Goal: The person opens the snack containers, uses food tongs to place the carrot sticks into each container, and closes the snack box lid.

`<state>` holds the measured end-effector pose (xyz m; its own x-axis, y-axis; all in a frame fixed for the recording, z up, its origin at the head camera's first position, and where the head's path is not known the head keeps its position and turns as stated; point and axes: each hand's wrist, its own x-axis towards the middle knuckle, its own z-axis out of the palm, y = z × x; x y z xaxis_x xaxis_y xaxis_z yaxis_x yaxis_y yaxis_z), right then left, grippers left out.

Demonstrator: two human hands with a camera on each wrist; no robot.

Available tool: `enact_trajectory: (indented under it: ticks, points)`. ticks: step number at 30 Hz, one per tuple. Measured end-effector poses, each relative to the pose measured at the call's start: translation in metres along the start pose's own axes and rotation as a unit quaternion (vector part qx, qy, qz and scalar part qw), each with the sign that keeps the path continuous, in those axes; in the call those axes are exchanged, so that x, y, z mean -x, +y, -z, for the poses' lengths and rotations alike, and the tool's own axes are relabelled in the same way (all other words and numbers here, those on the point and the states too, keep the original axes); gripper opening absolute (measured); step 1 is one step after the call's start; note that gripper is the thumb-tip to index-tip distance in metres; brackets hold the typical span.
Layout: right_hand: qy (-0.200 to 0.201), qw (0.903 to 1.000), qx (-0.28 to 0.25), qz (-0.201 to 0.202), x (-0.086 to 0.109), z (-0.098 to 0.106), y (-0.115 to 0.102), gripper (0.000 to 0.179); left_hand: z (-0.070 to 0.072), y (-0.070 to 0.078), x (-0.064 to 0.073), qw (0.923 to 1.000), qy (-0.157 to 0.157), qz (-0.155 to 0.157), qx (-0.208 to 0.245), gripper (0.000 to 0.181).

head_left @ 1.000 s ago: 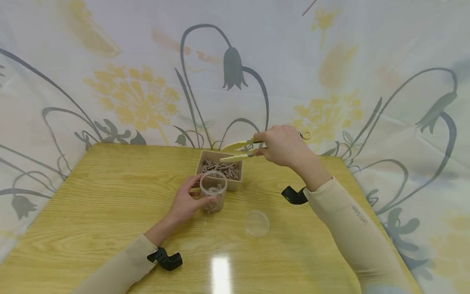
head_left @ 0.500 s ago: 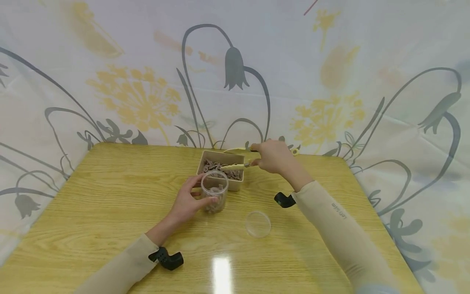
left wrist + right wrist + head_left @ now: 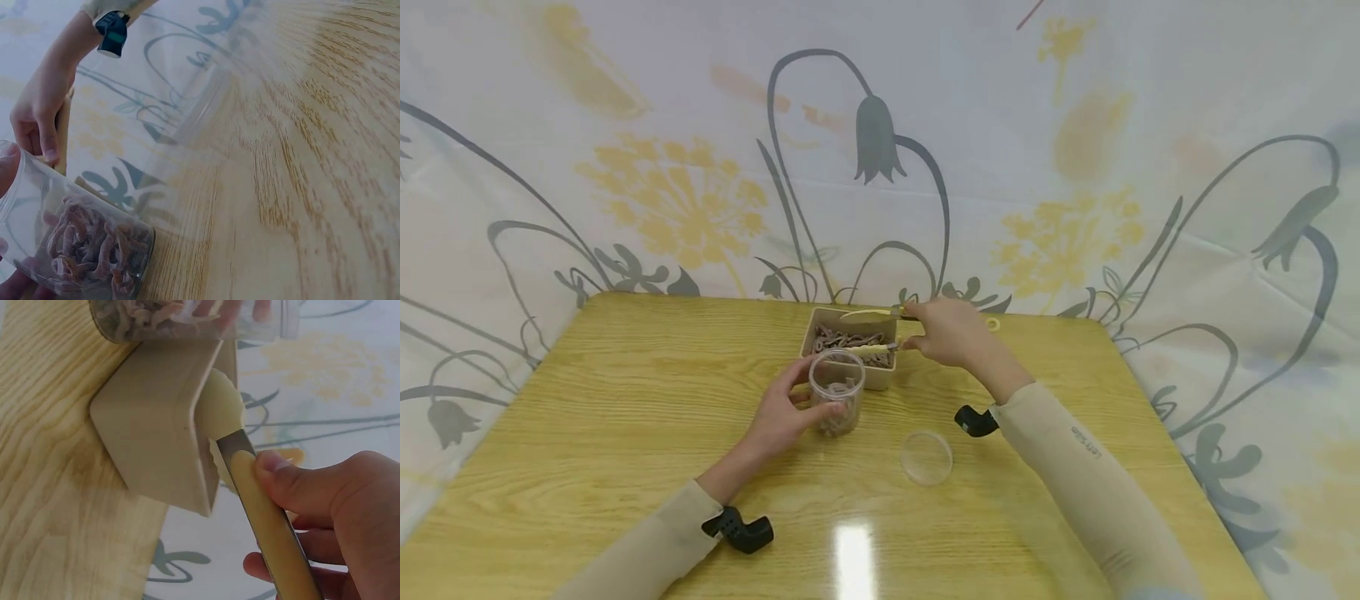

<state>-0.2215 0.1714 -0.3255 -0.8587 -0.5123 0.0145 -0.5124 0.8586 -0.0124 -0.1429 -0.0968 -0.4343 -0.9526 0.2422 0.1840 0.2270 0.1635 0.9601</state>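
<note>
My left hand [image 3: 786,412] holds a clear plastic jar [image 3: 837,400] upright on the table. Brownish-grey curled strips [image 3: 94,244] fill its lower part in the left wrist view. Just behind the jar stands a beige rectangular box [image 3: 880,377], holding more of the same strips [image 3: 876,358]. My right hand [image 3: 951,333] grips yellow tongs [image 3: 269,531] from the box's right side, fingers and thumb on the two arms. The tongs' scalloped tips [image 3: 219,406] reach inside the box in the right wrist view, where its wall partly hides them. In the head view the tips stand apart.
A clear round lid [image 3: 927,457] lies on the wooden table [image 3: 647,400], to the right of the jar and in front of the box. Behind the table's far edge hangs a white cloth [image 3: 700,100] with a flower print. Each wrist carries a black camera mount [image 3: 741,530].
My right hand has come down and to the left, lowering the tongs from above the box into it. My left hand and the jar have stayed in place.
</note>
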Motion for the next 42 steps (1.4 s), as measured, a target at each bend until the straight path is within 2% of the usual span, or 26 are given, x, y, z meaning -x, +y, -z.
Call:
enact_trajectory:
  ticks: [3,6,12,18,24,28,30,32,36,39,42]
  points:
    - [-0.031,0.9993,-0.017,-0.009,-0.004,-0.004,-0.001,0.058,0.001,-0.001,0.0,1.0,0.0,0.005,0.0,0.077]
    - [-0.058,0.9978,-0.032,0.0,-0.01,-0.007,-0.003,0.057,0.002,-0.001,0.0,0.9999,-0.001,0.01,-0.003,0.077]
    - [-0.081,0.9959,-0.04,0.012,-0.019,-0.006,-0.01,0.032,0.003,-0.002,0.0,0.9999,-0.005,0.01,-0.001,0.075]
    - [-0.075,0.9958,-0.049,0.016,-0.02,-0.004,-0.013,0.023,0.003,0.001,0.001,0.9999,-0.003,0.012,-0.01,0.076]
    - [-0.041,0.9976,-0.05,0.024,-0.015,-0.008,-0.005,0.015,0.002,0.001,0.001,0.9998,-0.008,0.007,-0.019,0.076]
    - [-0.015,0.999,-0.039,0.014,-0.012,-0.009,0.002,0.017,0.003,0.002,0.001,0.9997,-0.008,0.009,-0.021,0.076]
    - [-0.015,0.9993,-0.033,0.0,-0.01,-0.007,0.004,0.015,0.003,0.002,0.001,0.9997,-0.008,0.012,-0.021,0.076]
    - [-0.024,0.9993,-0.022,-0.017,-0.008,-0.006,0.005,0.025,0.003,0.002,0.002,0.9997,-0.009,0.014,-0.02,0.076]
    - [-0.073,0.9965,-0.034,-0.026,-0.009,-0.004,0.004,0.062,0.003,0.002,0.002,0.9997,-0.009,0.014,-0.019,0.075]
    - [-0.098,0.9934,-0.057,-0.02,-0.011,-0.005,0.0,0.068,0.002,0.003,0.002,0.9998,-0.009,0.01,-0.018,0.074]
    - [-0.095,0.9938,-0.055,-0.021,-0.013,-0.008,-0.003,0.071,0.002,0.002,0.001,0.9998,-0.008,0.009,-0.017,0.074]
